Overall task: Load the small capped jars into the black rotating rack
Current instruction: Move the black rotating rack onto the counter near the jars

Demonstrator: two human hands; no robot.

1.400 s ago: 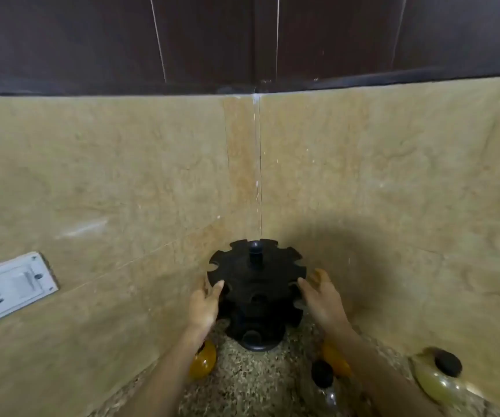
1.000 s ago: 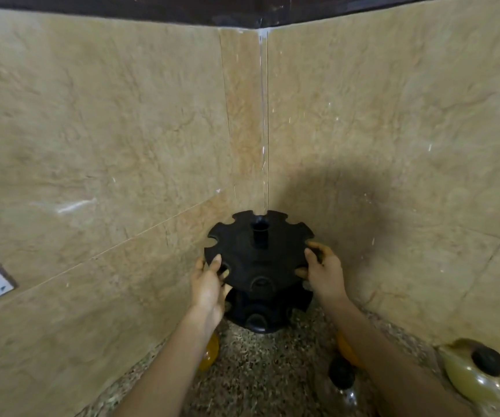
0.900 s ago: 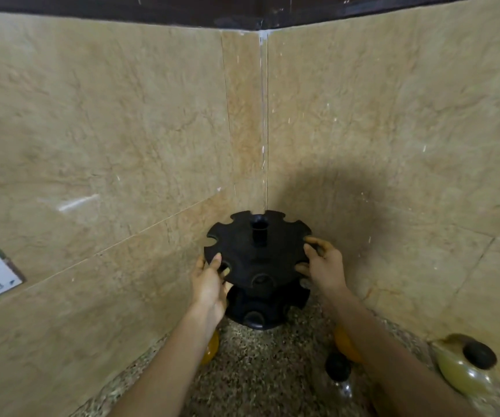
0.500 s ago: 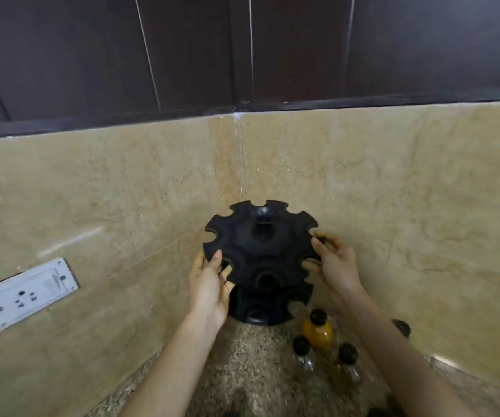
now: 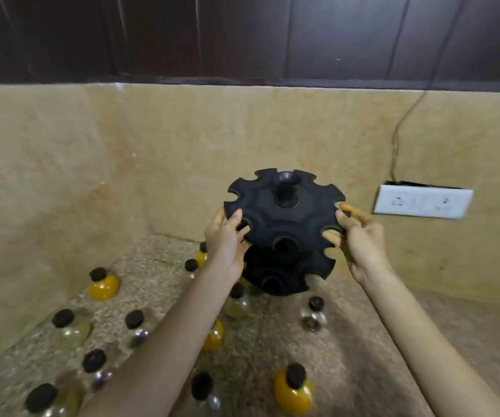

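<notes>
Head: 1 rack (image 5: 285,224) held in L grip (image 5: 224,245) + R grip (image 5: 360,242); 12 jars (image 5: 103,284).

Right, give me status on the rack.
Left hand and right hand both gripping rack top tier. Visible slots empty. Capped jars standing loose on counter near it.

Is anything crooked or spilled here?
Yes: the black rack isn't standing flat. The left hand and right hand grip its top rim and hold it tipped above the counter. Every slot that shows is empty. The jars stand upright on the counter, none spilled.
</notes>
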